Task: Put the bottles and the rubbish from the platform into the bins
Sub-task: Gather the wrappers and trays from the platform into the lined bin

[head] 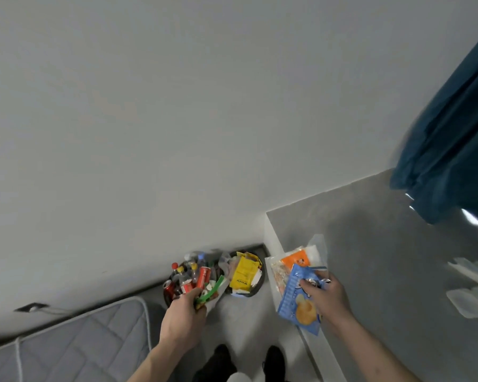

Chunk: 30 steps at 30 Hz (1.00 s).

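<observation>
Left hand (184, 317) grips a green wrapper (210, 292) above the bottle bin (168, 297); right hand (324, 295) pinches a blue snack bag (297, 299) at the platform (370, 257) edge.

Dim, flat, greyish light around me — soft shadows only. Bright glare streaks the glossy platform (384, 257) just below the blue curtain (453, 139), which smears with motion blur. Straight edges bow towards the frame's borders — everything slightly soft.
</observation>
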{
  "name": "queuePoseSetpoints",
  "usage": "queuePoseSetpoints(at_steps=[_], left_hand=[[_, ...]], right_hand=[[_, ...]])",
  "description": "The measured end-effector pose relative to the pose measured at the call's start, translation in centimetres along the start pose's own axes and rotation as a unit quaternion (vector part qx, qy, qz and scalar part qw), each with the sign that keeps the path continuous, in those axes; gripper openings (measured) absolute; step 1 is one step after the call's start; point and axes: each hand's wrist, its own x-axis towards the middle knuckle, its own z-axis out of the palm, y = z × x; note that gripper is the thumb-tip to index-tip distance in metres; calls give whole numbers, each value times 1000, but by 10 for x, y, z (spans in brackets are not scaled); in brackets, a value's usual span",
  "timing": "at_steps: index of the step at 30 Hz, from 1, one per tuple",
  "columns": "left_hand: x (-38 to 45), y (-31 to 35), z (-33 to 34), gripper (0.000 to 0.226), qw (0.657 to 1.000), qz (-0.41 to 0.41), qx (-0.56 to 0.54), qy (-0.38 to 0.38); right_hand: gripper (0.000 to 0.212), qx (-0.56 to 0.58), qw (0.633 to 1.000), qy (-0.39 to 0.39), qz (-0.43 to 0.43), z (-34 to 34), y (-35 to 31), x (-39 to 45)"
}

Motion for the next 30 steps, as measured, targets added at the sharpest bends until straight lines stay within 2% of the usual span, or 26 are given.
queuePoseSetpoints(at_steps=[8, 15, 20, 24, 28, 30], left_hand=[[87, 4, -17, 41, 999, 15, 24, -44], [198, -8, -18, 48, 990, 43, 77, -109], [269, -15, 24, 36, 982, 62, 113, -141], [330, -28, 83, 34, 982, 41, 108, -151], [387, -52, 157, 37, 982, 31, 105, -151], [412, -65, 189, 31, 982, 35, 104, -155]], right_hand=[[19, -44, 998, -4, 36, 47, -17, 46], [26, -73, 991, -7, 113, 116, -5, 95], [25, -106, 981, -36, 161, 163, 36, 159], [20, -97, 979, -36, 174, 210, 72, 224], [11, -119, 976, -41, 179, 259, 136, 299], [19, -121, 976, -33, 178, 285, 175, 330]])
